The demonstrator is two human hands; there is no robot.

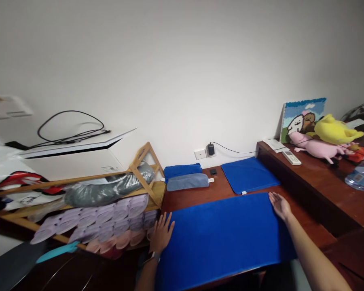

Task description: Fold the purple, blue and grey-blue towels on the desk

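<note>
A large blue towel (227, 236) lies spread flat over the desk in front of me, its near edge reaching the desk's front. At its left edge, my left hand (161, 235) is open with the fingers stretched out, a watch on the wrist. My right hand (280, 206) is beside the far right corner, palm partly turned up and fingers extended, holding nothing I can see. Behind the towel, to the right, is a smaller folded blue towel (249, 174) with a white tag. Two rolled towels, one blue (182, 170) and one grey-blue (188, 182), lie near the wall.
On the left stands a wooden rack (147, 173) with purple and pink slippers (109, 218) and a white box (79, 161) on top. A raised ledge (327, 182) at right bears a remote control (291, 158), plush toys (318, 147) and a water bottle (362, 176). A charger (210, 149) is plugged into the wall.
</note>
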